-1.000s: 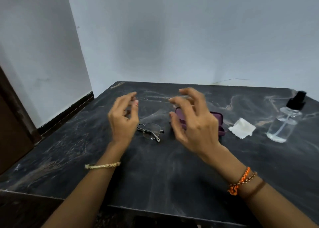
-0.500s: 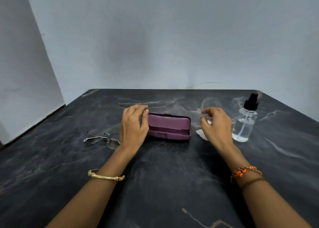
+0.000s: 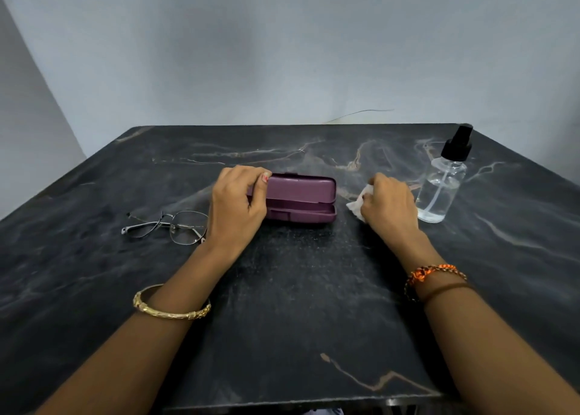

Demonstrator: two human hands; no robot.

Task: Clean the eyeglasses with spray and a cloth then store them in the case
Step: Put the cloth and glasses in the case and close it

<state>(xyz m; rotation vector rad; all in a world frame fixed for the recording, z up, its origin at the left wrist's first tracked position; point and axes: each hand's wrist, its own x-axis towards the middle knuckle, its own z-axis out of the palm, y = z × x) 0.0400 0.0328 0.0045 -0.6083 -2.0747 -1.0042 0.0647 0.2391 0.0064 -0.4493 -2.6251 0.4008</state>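
While the left hand (image 3: 240,202) grips the case (image 3: 299,199) and the right hand (image 3: 389,207) pinches the cloth (image 3: 356,204), the glasses (image 3: 169,227) lie unwiped beside the case, so the spray (image 3: 442,188) seems next.

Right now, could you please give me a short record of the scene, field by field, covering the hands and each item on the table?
left hand: grips the left end of the case
right hand: fingers curled on the cloth
case: purple, lid nearly shut with a slit showing, middle of the table
cloth: white, crumpled, between case and spray bottle
glasses: lying on the table, left of the case, untouched
spray bottle: clear, black cap, upright, far right
table: dark marble top
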